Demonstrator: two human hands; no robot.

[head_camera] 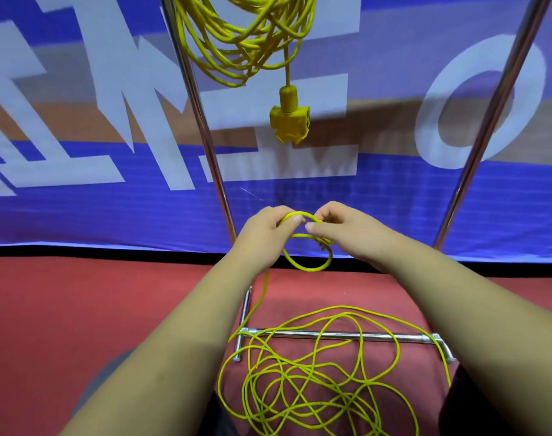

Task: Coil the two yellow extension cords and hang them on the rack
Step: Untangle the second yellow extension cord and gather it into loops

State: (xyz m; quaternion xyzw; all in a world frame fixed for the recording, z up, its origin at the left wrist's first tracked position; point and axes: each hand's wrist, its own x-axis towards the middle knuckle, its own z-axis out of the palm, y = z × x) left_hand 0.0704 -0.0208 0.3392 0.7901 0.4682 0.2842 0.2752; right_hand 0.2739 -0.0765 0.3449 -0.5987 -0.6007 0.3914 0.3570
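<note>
One yellow extension cord (236, 42) hangs coiled from the top of the metal rack (205, 127), its yellow socket block (289, 123) dangling below. The second yellow cord (315, 382) lies in a loose tangle on the red floor around the rack's base bar. One end of it rises to my hands. My left hand (268, 231) and my right hand (340, 228) both pinch a small loop (307, 265) of this cord between them, in front of the rack's left pole. The loop hangs just below my fingers.
The rack's right pole (488, 121) slants up at the right. Its chrome base bar (340, 335) and side feet lie on the red carpet (79, 309). A blue banner with white letters (111, 121) stands close behind the rack.
</note>
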